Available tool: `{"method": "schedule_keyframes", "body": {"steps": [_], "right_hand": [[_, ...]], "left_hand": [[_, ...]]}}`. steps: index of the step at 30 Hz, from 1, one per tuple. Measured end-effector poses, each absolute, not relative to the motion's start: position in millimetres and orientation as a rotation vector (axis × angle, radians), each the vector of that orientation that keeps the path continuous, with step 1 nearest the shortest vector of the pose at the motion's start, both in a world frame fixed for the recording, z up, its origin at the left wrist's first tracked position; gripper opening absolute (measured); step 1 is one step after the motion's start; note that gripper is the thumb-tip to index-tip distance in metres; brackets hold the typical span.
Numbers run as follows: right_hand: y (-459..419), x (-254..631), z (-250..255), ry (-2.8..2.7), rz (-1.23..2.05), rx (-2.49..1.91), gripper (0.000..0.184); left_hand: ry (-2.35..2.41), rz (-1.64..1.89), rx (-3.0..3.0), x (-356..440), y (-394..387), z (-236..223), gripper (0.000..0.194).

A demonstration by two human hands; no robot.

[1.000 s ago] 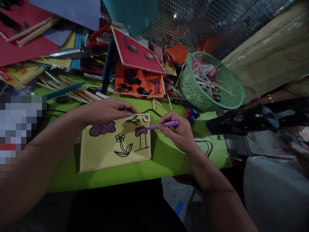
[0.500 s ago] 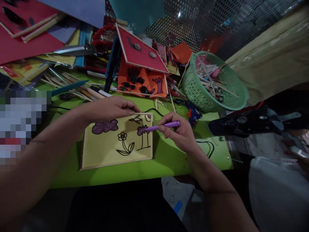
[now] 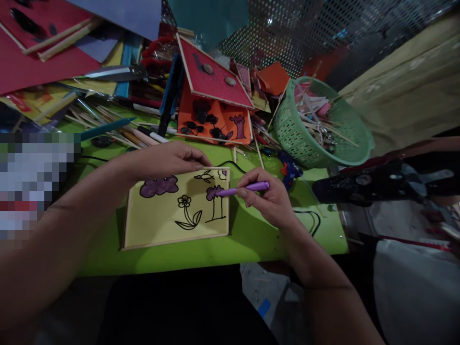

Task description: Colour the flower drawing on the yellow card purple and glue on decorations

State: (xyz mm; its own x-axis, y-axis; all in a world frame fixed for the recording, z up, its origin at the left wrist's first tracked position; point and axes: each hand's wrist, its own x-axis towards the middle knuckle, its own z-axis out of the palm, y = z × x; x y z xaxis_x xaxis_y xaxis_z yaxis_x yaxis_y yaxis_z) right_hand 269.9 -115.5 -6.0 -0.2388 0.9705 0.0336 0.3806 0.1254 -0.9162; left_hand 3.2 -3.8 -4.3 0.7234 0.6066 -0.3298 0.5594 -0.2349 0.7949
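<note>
On the green table lies a yellow card edged with thin wooden sticks. Black outlines on it show a cloud, a bird, a flower and a tree; the cloud and treetop are coloured purple. My right hand, closed around a purple marker, is just right of the card. The marker's tip meets the treetop. Along the card's upper edge rests my left hand, fingers extended and nothing visible in its grasp. It hides part of that edge.
Behind the card is an orange panel under a pink panel. A green basket of sticks stands at right, near a blue glue gun. Scissors, pens and coloured sheets crowd the back left. A black cord crosses the table.
The whole view has shifted slightly, with things appearing a little further right. Both hands keep their places on and beside the card, and the marker tip stays at the treetop.
</note>
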Motion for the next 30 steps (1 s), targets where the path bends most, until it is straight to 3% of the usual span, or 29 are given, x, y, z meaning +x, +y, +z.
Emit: {"method": "schedule_keyframes", "body": {"steps": [30], "right_hand": [[-117.1,265.0,-5.1,-1.781,1.059,-1.247,0.014]], "left_hand": [[0.904,0.053,1.938,2.1,-2.4,-7.3,0.049]]}}
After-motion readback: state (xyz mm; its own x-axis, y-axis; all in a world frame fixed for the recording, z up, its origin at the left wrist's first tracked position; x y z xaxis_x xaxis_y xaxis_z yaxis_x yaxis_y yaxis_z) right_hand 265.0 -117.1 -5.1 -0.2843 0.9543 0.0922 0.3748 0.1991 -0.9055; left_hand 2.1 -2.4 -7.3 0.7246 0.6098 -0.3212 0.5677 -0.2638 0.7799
